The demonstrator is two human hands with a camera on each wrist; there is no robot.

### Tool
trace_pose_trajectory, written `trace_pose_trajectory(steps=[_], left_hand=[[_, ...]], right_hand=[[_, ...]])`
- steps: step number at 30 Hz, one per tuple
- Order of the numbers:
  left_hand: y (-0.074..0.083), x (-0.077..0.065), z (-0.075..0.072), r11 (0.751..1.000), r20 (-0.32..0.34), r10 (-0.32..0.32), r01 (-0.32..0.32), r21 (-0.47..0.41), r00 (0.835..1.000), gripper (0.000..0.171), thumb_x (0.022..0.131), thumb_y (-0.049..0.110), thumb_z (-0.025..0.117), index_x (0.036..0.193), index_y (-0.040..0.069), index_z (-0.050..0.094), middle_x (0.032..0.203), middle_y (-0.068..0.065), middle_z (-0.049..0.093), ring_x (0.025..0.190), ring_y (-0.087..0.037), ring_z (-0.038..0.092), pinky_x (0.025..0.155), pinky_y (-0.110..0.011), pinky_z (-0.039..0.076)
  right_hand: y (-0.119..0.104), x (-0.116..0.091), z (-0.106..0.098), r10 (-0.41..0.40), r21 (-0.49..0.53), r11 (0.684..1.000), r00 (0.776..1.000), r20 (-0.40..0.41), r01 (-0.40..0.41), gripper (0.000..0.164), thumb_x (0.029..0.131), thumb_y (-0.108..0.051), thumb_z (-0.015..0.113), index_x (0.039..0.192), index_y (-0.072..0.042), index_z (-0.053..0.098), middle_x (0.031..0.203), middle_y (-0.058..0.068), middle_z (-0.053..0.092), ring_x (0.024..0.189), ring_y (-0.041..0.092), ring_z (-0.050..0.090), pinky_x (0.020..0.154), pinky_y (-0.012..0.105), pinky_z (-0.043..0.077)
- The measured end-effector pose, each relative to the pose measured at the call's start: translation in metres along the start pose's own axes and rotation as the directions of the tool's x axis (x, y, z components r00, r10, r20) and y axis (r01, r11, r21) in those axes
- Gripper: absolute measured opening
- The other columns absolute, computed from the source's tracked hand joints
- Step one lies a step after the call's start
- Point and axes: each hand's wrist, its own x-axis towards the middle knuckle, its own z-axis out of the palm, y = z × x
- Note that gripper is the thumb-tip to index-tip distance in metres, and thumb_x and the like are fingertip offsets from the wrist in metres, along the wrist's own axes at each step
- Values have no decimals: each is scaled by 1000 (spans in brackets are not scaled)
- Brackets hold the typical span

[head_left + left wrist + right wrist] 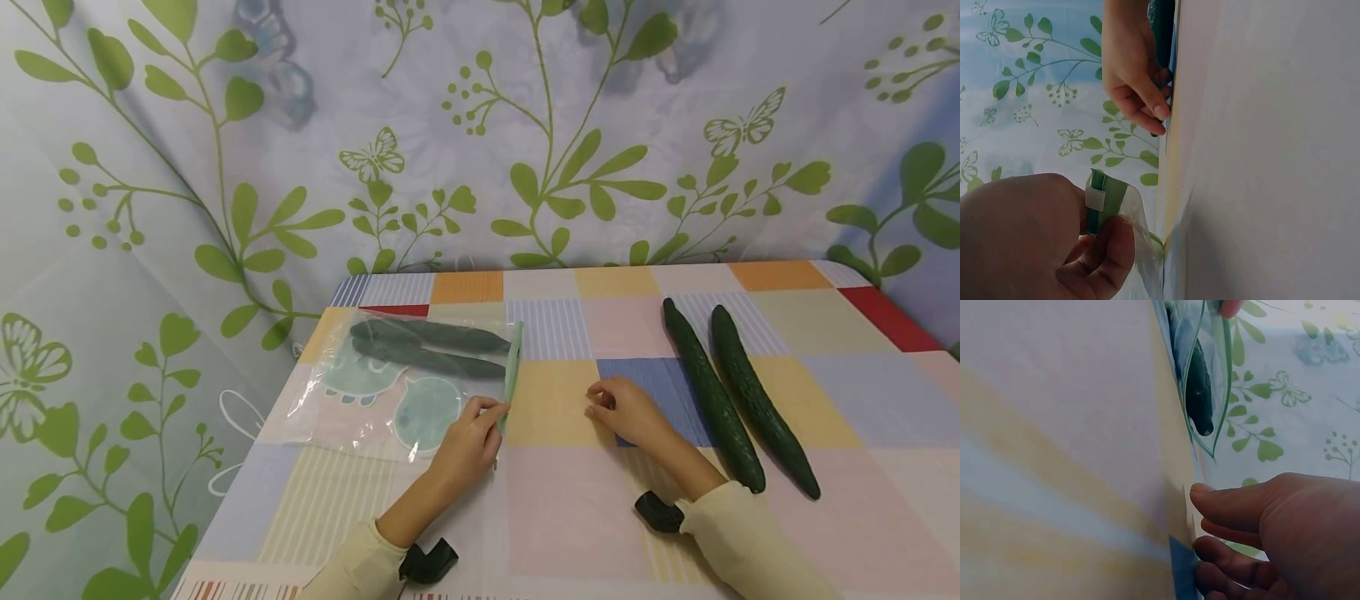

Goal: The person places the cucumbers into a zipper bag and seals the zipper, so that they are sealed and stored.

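A clear zip bag point(378, 429) with a green zip edge lies on the left of the table, with two cucumbers point(450, 337) inside. My left hand point(472, 442) pinches the near corner of its edge, beside a white slider point(1095, 200) in the left wrist view. From the right wrist view the bag's mouth point(1230, 375) gapes, and a cucumber end point(1199, 394) shows within. My right hand point(637, 412) hovers low over the blue patch, fingers loosely bent around nothing. Two more cucumbers, a left one point(708, 396) and a right one point(761, 400), lie side by side beyond it.
A patchwork cloth point(562, 500) covers the table. Behind and to the left hangs a curtain point(420, 225) printed with green leaves and butterflies. Each wrist carries a dark device, one on the left point(429, 562) and one on the right point(658, 511).
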Motion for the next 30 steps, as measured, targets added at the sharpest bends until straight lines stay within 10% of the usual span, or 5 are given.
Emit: trace_pose_trajectory(steps=[16, 23, 30], left_hand=[[-1, -1, 1, 1000, 18, -20, 20, -6, 1000, 30, 79, -6, 56, 107, -1, 64, 102, -10, 56, 50, 2, 30, 44, -10, 30], [0, -1, 2, 999, 25, -37, 37, -21, 999, 31, 79, -5, 54, 108, 0, 64, 103, -9, 56, 51, 2, 32, 45, -10, 32], [0, -1, 2, 999, 23, -41, 41, -9, 999, 32, 79, -5, 53, 109, 1, 64, 104, -9, 56, 51, 2, 32, 45, -10, 31]], right_hand=[[15, -63, -32, 113, -162, 977, 984, -138, -135, 40, 78, -19, 68, 113, -2, 59, 92, 11, 58, 78, 24, 56, 62, 40, 46], [16, -76, -46, 104, -186, 966, 930, -353, -179, 44, 79, -14, 68, 117, 4, 55, 106, 28, 47, 96, 44, 44, 72, 54, 40], [28, -82, -57, 217, -195, 933, 906, -364, -302, 61, 80, -17, 66, 128, 9, 39, 116, 38, 34, 99, 53, 34, 75, 60, 32]])
